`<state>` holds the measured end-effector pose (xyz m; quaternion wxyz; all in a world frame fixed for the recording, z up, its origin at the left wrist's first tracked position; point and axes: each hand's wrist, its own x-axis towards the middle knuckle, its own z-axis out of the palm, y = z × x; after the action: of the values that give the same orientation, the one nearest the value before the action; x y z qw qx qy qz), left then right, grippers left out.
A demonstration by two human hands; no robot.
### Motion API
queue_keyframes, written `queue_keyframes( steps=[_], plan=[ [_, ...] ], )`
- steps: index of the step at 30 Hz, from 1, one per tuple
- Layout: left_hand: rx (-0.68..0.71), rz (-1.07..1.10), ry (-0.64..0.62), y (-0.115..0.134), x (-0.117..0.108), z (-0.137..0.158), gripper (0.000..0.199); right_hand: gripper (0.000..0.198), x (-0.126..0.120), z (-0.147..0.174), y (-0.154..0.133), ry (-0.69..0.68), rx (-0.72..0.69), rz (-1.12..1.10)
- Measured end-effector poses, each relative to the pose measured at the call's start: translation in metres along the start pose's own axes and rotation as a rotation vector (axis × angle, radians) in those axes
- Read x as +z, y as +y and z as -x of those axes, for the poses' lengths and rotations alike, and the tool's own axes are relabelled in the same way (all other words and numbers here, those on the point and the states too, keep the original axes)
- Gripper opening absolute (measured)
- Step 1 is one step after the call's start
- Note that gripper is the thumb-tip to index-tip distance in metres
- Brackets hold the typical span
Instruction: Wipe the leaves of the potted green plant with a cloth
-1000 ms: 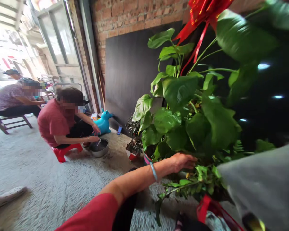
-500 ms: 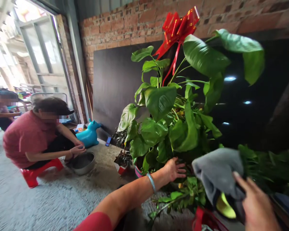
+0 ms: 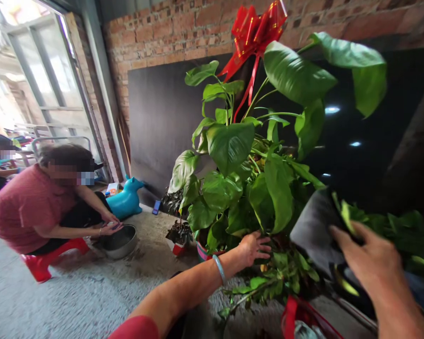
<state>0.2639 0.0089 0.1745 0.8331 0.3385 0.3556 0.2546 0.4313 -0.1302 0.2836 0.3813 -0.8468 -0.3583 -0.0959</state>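
My left hand (image 3: 255, 248), with a pale bangle on its wrist, reaches in at the lower leaves of a large potted plant (image 3: 229, 188). Its fingers are spread and nothing is in them. On the right, my right hand (image 3: 371, 254) grips a grey cloth item (image 3: 313, 230) with a dark side and yellow-green patches; motion blurs it, so its exact kind is unclear. A red bow (image 3: 256, 35) tops the plant. Low leafy stems (image 3: 279, 278) spread below my left hand. The plant's pot (image 3: 202, 253) is mostly hidden by leaves.
At the left, a person (image 3: 38, 202) sits on a red stool (image 3: 38, 266) with both hands by a metal basin (image 3: 118, 242). A blue animal figure (image 3: 125, 200) and a small potted plant (image 3: 179, 238) stand near a dark panel (image 3: 162, 122). A red bag (image 3: 290, 315) lies at the bottom.
The cloth item has turned in my right hand, now showing more of its dark side. My left hand stays by the plant, fingers spread. The view has shifted slightly.
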Motion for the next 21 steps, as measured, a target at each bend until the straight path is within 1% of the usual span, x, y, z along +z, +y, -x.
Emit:
queue_keyframes(
  steps=[1,2,3,5,7,9,10,11,13,14,16,17,18,19,21],
  plan=[
    [-0.002,0.000,-0.012,0.000,0.001,0.001,0.036,0.074,-0.009,-0.008,-0.015,0.042,-0.005,0.086],
    [-0.004,-0.001,-0.018,0.001,0.003,0.001,0.036,0.073,-0.012,-0.014,-0.031,0.052,-0.036,0.154],
    [-0.004,-0.002,-0.021,0.000,0.005,0.001,0.036,0.070,-0.010,-0.016,-0.047,0.029,-0.084,0.208],
    [-0.007,-0.010,-0.014,-0.001,0.006,0.000,0.037,0.061,0.009,-0.005,-0.069,-0.110,-0.185,0.261],
    [0.000,-0.019,0.036,-0.003,0.004,-0.001,0.037,0.047,0.033,0.022,-0.070,-0.280,-0.260,0.264],
    [0.006,-0.027,0.077,-0.005,-0.002,0.001,0.036,0.039,0.047,0.050,-0.052,-0.382,-0.301,0.227],
    [0.004,-0.029,0.076,-0.005,-0.007,0.002,0.036,0.040,0.047,0.061,-0.039,-0.404,-0.304,0.189],
    [0.004,-0.028,0.051,-0.005,-0.011,0.005,0.036,0.043,0.042,0.067,-0.027,-0.406,-0.294,0.137],
    [0.013,-0.019,-0.023,-0.004,-0.017,0.010,0.036,0.050,0.023,0.064,-0.011,-0.363,-0.230,0.031],
    [0.020,-0.015,-0.051,-0.005,-0.019,0.012,0.035,0.054,0.012,0.058,-0.009,-0.310,-0.190,-0.003],
    [0.034,-0.011,-0.095,-0.007,-0.018,0.015,0.031,0.061,-0.003,0.043,-0.021,-0.148,-0.138,-0.005],
    [0.039,-0.012,-0.105,-0.009,-0.016,0.014,0.028,0.063,-0.004,0.038,-0.032,-0.073,-0.129,0.018],
    [0.046,-0.019,-0.116,-0.013,-0.015,0.013,0.026,0.064,0.000,0.036,-0.043,-0.032,-0.140,0.045],
    [0.059,-0.027,-0.121,-0.017,-0.016,0.011,0.024,0.064,0.008,0.038,-0.053,-0.038,-0.178,0.062],
    [0.082,-0.012,-0.112,-0.027,-0.024,0.010,0.022,0.063,0.030,0.053,-0.061,-0.161,-0.278,0.057]
  ],
)
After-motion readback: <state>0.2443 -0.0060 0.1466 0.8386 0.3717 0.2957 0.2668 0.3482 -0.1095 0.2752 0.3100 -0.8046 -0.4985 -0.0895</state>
